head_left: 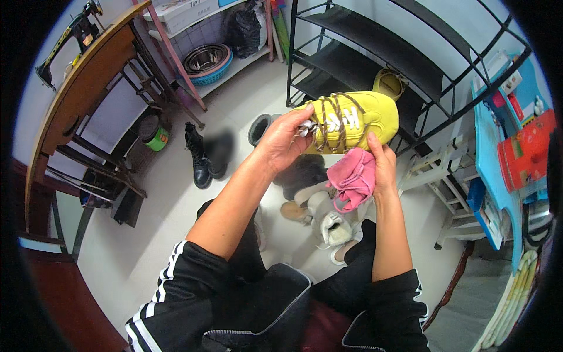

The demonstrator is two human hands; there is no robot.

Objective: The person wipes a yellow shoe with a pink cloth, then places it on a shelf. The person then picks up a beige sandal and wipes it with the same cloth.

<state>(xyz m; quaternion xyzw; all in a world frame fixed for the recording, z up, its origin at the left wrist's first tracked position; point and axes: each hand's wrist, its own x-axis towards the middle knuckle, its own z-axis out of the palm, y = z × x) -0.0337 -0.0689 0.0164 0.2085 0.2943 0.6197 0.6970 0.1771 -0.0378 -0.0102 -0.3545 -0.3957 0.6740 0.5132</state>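
Note:
A yellow shoe (382, 110) with white and brown laces lies sideways between my hands, its toe to the right. My left hand (286, 140) grips its heel end, thumb on top near the collar. At the forefoot, my right hand (382, 163) holds the shoe's edge, thumb on top, together with a crumpled pink cloth (352, 176) that hangs below it. Another yellow shoe (389, 84) sits on the black rack just behind. Under my hands on the floor are a white fleece-lined shoe (335, 229), a tan shoe (294, 212) and dark shoes (303, 174).
A black metal shoe rack (352, 61) stands ahead. Black boots (198, 154) and a grey boot (260, 128) stand on the floor. A sewing machine table (83, 79) is at left; a blue basket (215, 77) sits on a low shelf. At right are a white stool (444, 180) and a blue table (497, 167).

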